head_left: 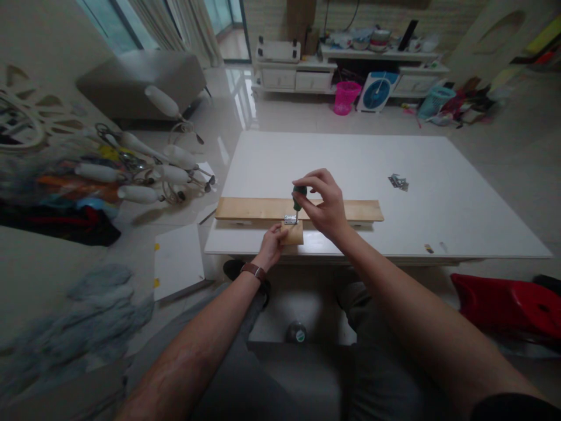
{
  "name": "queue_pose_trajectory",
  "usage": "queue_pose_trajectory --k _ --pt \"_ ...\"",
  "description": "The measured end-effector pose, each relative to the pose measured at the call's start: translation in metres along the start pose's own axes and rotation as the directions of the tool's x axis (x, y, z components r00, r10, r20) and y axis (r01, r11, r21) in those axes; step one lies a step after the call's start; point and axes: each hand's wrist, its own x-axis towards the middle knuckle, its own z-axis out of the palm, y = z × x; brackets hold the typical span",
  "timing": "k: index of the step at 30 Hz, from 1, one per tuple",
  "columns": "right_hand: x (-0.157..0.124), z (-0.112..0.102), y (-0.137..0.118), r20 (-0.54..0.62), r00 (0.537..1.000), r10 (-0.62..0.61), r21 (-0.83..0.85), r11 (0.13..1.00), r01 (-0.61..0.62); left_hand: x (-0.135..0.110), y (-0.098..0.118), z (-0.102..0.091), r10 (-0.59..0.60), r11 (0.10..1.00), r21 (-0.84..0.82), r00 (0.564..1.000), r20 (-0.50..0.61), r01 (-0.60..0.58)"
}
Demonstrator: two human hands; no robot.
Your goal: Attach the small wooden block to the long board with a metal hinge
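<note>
A long wooden board (256,208) lies across the near part of the white table (337,161). At its front edge sits a small metal hinge (290,220), which spans to a short wooden block (294,236). My left hand (272,242) is closed on that block, thumb on top. Above the hinge, my right hand (324,202) pinches the green handle of a screwdriver (298,197). The screwdriver stands nearly upright with its shaft down at the hinge; whether a screw is under the tip is too small to tell.
Several metal hinges (398,182) lie in a pile on the table's right side. Small bits (428,248) rest near the front right edge. A red plastic seat (504,304) stands at the right, a white panel (179,261) on the floor at left, a bottle (297,332) below.
</note>
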Motion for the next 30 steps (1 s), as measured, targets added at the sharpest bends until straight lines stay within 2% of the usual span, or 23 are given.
queue_pose_trajectory --k 9,15,21,27,30 --pt "-0.0011 0.0012 0.0 0.004 0.998 -0.067 0.048 0.997 0.067 -0.0001 -0.0008 0.0 0.015 1.0 0.007 1.0 0.019 -0.015" --pt "-0.0009 0.0008 0.0008 -0.023 1.0 0.0 -0.009 1.0 0.0 0.0001 -0.0003 0.0 0.018 1.0 0.021 1.0 0.012 -0.018" --pt "-0.0004 0.0006 -0.0024 0.016 0.998 -0.059 0.053 0.997 0.058 -0.001 0.0004 0.0013 0.015 1.0 0.006 1.0 0.01 -0.015" --pt "-0.0001 0.0001 -0.0022 -0.013 1.0 0.026 -0.004 1.0 -0.026 -0.0005 0.0003 -0.0002 0.005 1.0 0.017 1.0 0.001 -0.005" --pt "-0.0005 -0.0006 -0.004 0.014 1.0 0.019 0.015 1.0 -0.019 -0.0004 0.0001 0.0001 0.005 1.0 0.008 1.0 -0.003 -0.005"
